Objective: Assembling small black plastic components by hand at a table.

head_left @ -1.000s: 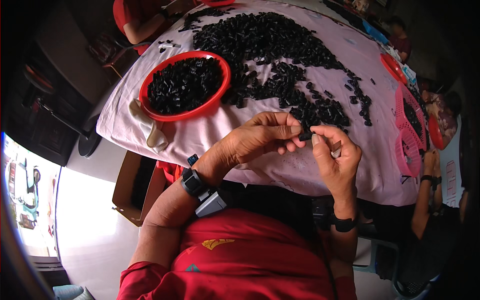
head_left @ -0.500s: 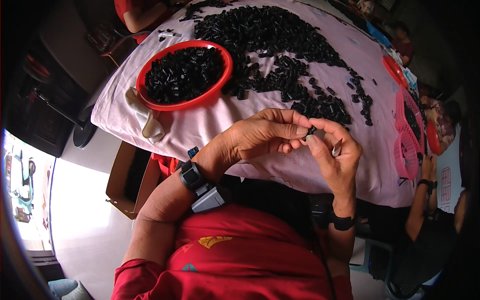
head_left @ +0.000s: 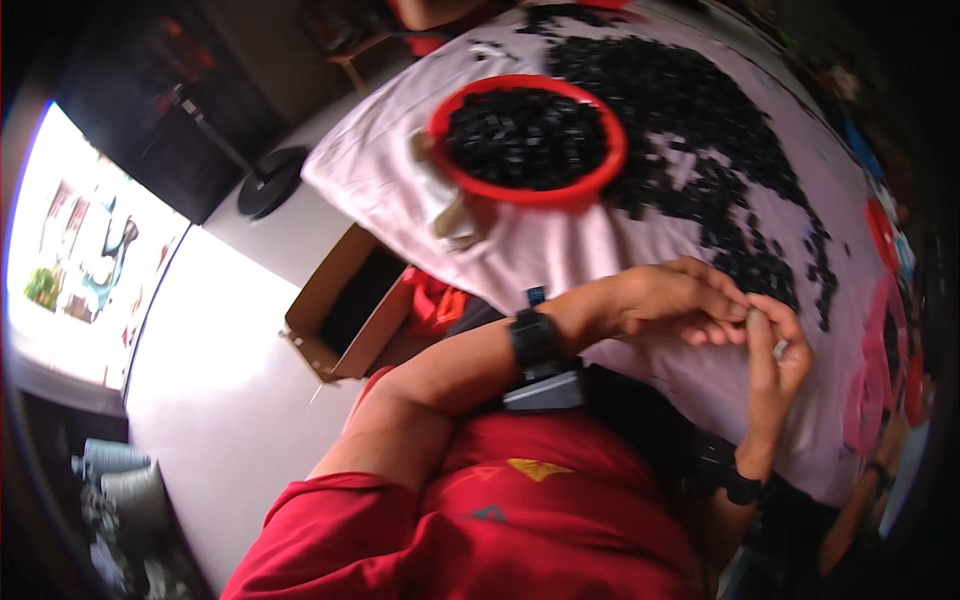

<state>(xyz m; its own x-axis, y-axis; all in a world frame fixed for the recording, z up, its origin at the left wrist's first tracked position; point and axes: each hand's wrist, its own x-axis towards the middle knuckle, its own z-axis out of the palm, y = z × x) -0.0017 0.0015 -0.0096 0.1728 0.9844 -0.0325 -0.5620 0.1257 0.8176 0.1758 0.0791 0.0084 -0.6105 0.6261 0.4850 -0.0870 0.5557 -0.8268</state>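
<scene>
Black small plastic pieces [head_left: 700, 130] beyond count surround one red round bowl [head_left: 527, 135]; left hand [head_left: 672, 300] and right hand [head_left: 775, 355] fingers pinch one tiny piece [head_left: 752, 314].

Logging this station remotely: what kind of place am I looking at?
Probably a small hand-assembly or sorting workshop: a cloth-covered table heaped with small black parts, a red bowl full of them, and an open cardboard box on the floor.

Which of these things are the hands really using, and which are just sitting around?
In use:
left hand and right hand, pinching a small dark piece
loose black pieces on the pink cloth
red bowl of black pieces

Just lying about:
open cardboard box
round black stand base
</scene>
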